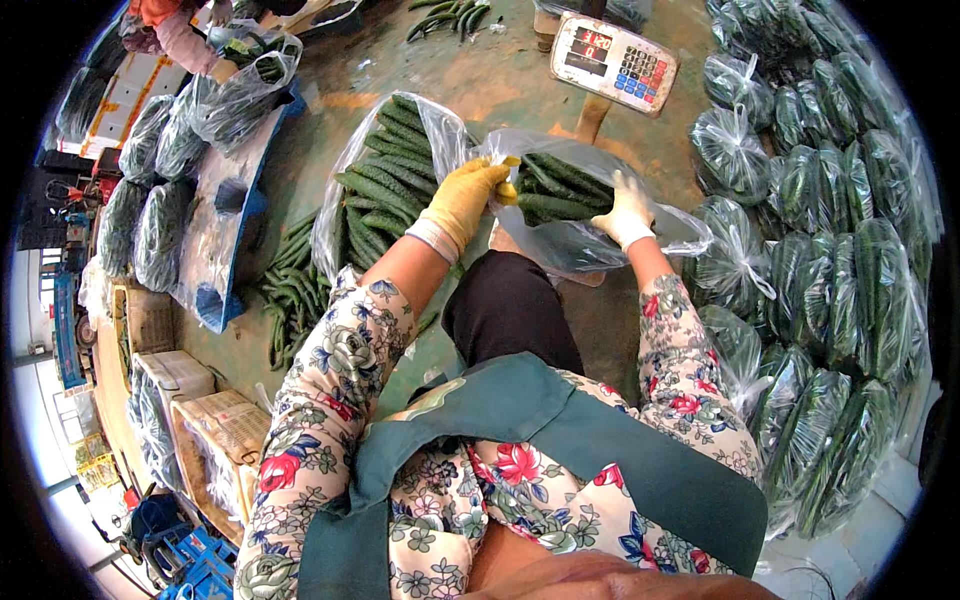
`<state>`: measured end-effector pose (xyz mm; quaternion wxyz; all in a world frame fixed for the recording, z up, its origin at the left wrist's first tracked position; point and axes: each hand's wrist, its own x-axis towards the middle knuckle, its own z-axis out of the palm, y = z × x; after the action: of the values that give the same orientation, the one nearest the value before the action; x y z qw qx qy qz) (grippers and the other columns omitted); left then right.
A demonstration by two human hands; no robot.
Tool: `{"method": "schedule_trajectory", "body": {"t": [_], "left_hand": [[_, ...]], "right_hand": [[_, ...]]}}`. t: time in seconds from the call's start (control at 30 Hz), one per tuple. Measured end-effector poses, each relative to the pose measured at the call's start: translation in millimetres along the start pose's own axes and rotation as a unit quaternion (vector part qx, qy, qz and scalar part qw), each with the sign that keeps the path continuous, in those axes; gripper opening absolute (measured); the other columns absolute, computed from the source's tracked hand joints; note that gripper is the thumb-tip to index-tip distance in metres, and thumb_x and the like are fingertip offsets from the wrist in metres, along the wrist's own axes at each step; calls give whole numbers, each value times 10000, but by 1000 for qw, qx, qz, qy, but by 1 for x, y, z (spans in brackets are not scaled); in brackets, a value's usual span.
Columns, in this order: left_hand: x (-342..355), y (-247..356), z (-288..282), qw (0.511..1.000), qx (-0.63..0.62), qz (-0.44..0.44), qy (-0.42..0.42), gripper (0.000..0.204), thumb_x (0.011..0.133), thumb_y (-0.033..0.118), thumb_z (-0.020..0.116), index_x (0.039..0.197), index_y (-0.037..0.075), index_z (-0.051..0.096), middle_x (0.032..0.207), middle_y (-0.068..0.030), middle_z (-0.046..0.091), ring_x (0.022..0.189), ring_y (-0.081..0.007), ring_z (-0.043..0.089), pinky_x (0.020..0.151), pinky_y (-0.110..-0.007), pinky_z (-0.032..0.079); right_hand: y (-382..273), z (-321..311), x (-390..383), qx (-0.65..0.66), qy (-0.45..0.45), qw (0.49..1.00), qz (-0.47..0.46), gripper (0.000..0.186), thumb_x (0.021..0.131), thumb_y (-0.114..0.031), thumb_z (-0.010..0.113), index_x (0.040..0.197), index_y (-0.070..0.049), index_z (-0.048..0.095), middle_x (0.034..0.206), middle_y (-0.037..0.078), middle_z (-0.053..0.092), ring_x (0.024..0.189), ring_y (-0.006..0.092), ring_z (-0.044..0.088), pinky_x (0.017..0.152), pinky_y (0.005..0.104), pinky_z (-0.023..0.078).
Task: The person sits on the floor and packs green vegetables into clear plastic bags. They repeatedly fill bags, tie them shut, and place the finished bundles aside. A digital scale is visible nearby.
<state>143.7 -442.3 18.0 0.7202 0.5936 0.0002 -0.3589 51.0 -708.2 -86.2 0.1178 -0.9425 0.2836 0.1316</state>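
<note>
In front of me lies a clear plastic bag (565, 245) with dark green cucumbers (555, 185) showing in its mouth. My left hand (465, 203), in a yellow glove, is closed on the bag's left edge. My right hand (628, 212) wears a paler glove and lies against the bag's right side, thumb and fingers spread beside the cucumbers. Just left of this bag, a second open bag (325, 240) is full of long bumpy cucumbers (395, 165). Loose cucumbers (297, 285) lie heaped on the floor by it.
A digital scale display (615, 62) stands on a post beyond the bag. Rows of bagged cucumbers (800, 260) line the right side. At left are a blue-edged pallet (225, 240) with filled bags and cardboard boxes (222, 435). Another person's arm (190, 42) reaches in at upper left.
</note>
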Motion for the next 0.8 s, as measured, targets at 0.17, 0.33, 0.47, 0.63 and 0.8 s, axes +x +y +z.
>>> {"method": "schedule_trajectory", "body": {"t": [0.17, 0.33, 0.47, 0.63, 0.8], "left_hand": [[-4, -4, 0, 999, 0, 31, -32, 326, 967, 165, 597, 1233, -24, 577, 979, -133, 693, 881, -199, 678, 824, -305, 536], [-19, -4, -9, 998, 45, 38, 35, 472, 958, 217, 618, 1350, -22, 508, 1109, -145, 682, 966, -201, 660, 887, -311, 505], [-53, -6, -46, 992, 93, 64, 61, 509, 947, 262, 627, 1363, -5, 507, 1139, -107, 683, 1030, -182, 634, 927, -299, 472], [-115, -37, -131, 989, -3, -2, 145, 455, 957, 269, 603, 1350, 51, 533, 1144, -57, 690, 985, -142, 639, 830, -288, 479], [-189, -103, -216, 960, -103, -73, 250, 440, 981, 321, 554, 1367, 114, 514, 1209, -59, 675, 1009, -157, 647, 867, -296, 482]], "right_hand": [[10, -11, -26, 159, 35, 984, -78, 1046, 673, -321, 851, 1530, -118, 286, 1531, 175, 360, 1396, 355, 376, 1130, 448, 353], [-1, -40, -64, 230, 26, 960, -160, 854, 735, -294, 807, 1457, -51, 422, 1433, 216, 477, 1337, 345, 455, 1123, 383, 364], [-31, -68, -86, 281, 16, 929, -242, 638, 790, -261, 761, 1349, -39, 550, 1315, 194, 583, 1217, 324, 566, 1048, 380, 436], [-102, -97, -108, 418, -40, 843, -335, 467, 844, -130, 724, 1268, 21, 597, 1181, 145, 662, 1071, 210, 644, 958, 328, 495], [-189, -102, -103, 407, -103, 805, -419, 436, 847, -108, 720, 1254, 6, 615, 1156, 124, 687, 1053, 181, 654, 940, 306, 498]]}}
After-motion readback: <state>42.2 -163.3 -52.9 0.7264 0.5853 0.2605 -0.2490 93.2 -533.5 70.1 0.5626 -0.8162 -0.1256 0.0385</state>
